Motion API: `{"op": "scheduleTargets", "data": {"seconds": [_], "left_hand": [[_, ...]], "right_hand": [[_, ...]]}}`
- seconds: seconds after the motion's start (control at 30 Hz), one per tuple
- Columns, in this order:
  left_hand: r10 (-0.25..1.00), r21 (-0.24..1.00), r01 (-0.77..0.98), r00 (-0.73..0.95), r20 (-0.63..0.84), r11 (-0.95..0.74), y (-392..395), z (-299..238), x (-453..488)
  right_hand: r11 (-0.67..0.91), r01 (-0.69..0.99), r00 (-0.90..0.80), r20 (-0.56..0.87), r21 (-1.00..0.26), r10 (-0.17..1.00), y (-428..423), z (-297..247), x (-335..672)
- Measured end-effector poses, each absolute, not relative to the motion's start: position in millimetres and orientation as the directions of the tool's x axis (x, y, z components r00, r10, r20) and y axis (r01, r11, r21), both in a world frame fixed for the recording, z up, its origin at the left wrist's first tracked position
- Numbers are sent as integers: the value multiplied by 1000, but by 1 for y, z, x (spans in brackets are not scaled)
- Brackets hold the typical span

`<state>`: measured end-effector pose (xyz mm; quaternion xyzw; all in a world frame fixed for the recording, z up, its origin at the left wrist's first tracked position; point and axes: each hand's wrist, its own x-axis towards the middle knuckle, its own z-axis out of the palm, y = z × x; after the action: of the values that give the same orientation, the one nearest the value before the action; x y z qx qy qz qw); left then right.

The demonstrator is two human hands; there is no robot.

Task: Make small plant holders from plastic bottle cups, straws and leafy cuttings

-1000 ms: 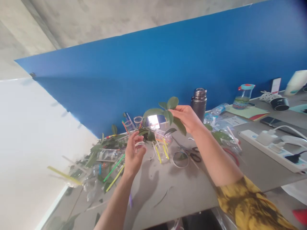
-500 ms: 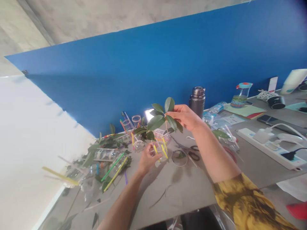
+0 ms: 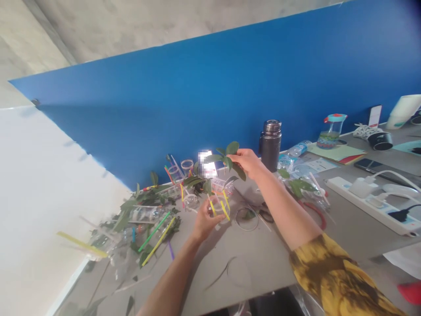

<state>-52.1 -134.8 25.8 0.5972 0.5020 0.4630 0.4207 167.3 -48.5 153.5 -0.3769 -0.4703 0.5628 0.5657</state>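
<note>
Right hand: fingers pressed together, pinching the stem of a leafy green sprig, held up over the bench.
Left hand: fingers curled around a clear plastic cup with yellow strips.
Sprig: just above the cup, not in it.
Done so far: loose sprigs and coloured straws lie heaped nearby; scissors lie beside the cup.

Over the last second my left hand has moved rightward and now curls around the clear plastic cup with its yellow strips, while my right hand has dropped the leafy sprig slightly lower.
</note>
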Motion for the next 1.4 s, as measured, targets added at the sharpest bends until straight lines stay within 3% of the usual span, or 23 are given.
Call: {"op": "scheduleTargets", "data": {"seconds": [0.17, 0.6, 0.93, 1.13, 1.4], "left_hand": [[987, 962, 225, 76, 141, -155, -136, 27, -52], [990, 972, 193, 74, 122, -134, -134, 24, -53], [990, 968, 212, 78, 120, -134, -137, 28, -52], [989, 963, 231, 78, 125, -140, -135, 24, -53], [982, 949, 253, 91, 168, -186, -136, 25, -52]], "right_hand": [[-29, -280, -34, -20, -960, 999, -35, 135, 152], [-33, -53, -234, -20, -998, 972, -32, 109, 137], [279, -352, 44, 282, -893, 958, -46, 145, 152], [214, -376, -3, 232, -902, 973, -58, 160, 167], [111, -379, -22, 129, -919, 991, -50, 140, 136]]}}
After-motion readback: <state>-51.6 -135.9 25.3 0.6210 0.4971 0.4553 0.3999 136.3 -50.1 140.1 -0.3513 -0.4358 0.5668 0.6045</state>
